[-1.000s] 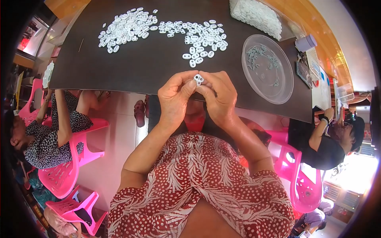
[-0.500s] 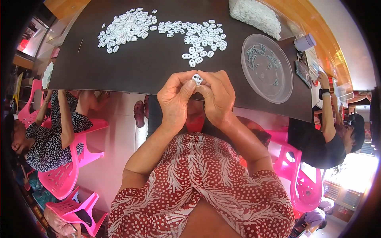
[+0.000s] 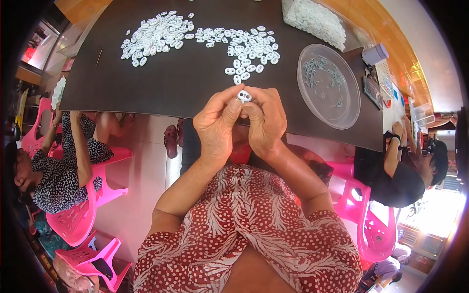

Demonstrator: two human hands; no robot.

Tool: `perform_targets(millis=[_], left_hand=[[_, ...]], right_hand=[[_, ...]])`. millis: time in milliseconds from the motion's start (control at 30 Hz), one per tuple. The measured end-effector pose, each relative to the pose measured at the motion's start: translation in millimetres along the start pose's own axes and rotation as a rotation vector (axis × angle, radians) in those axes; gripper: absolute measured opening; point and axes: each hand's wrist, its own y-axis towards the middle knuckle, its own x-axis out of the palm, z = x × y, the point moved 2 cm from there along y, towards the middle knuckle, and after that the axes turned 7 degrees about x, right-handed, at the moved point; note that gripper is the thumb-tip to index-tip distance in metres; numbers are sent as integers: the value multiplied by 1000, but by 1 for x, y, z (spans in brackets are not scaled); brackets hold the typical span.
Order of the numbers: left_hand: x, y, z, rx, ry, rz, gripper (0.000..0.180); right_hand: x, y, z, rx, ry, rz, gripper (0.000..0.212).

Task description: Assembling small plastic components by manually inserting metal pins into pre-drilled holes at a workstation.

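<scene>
A small white oval plastic piece with two dark holes (image 3: pixel 245 96) is pinched between the fingertips of both hands, just over the table's near edge. My left hand (image 3: pixel 215 119) grips it from the left, thumb and forefinger closed on it. From the right, my right hand (image 3: pixel 267 117) closes its thumb and forefinger on the same piece. The fingers cover its lower part. Just beyond my fingertips, a loose group of similar white pieces (image 3: pixel 251 46) lies on the dark table (image 3: pixel 161 88).
Farther left is a larger pile of white pieces (image 3: pixel 155 36). On the right, a round clear plastic tray (image 3: pixel 322 110) holds small grey-green parts. Behind it stands a clear box of white parts (image 3: pixel 315 22). Other people sit on pink chairs (image 3: pixel 73 222) at either side.
The white piece has turned slightly in my fingertips. Both hands stay nearly in place. At the right, another person's arm has drawn back a little.
</scene>
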Motion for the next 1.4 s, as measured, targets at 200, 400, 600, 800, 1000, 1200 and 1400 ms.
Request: perform_targets(millis=[200,400,600,800,1000,1200,1400], left_hand=[[1,-5,-2,85,126,-13,23],[4,-9,-3,176,138,11,22],[5,-10,-4,226,210,35,22],[4,-8,-3,264,271,35,22],[2,-10,5,216,120,70,21],[2,-18,8,214,129,63,22],[0,-20,11,270,175,49,22]], right_hand=[[6,0,-1,-98,-70,56,25],[11,4,0,-241,-142,117,27],[15,6,-2,-264,-127,127,27],[16,8,-5,-211,-89,107,27],[17,6,-17,-200,-79,51,24],[17,0,-18,-125,32,73,16],[19,0,-21,-157,35,105,13]])
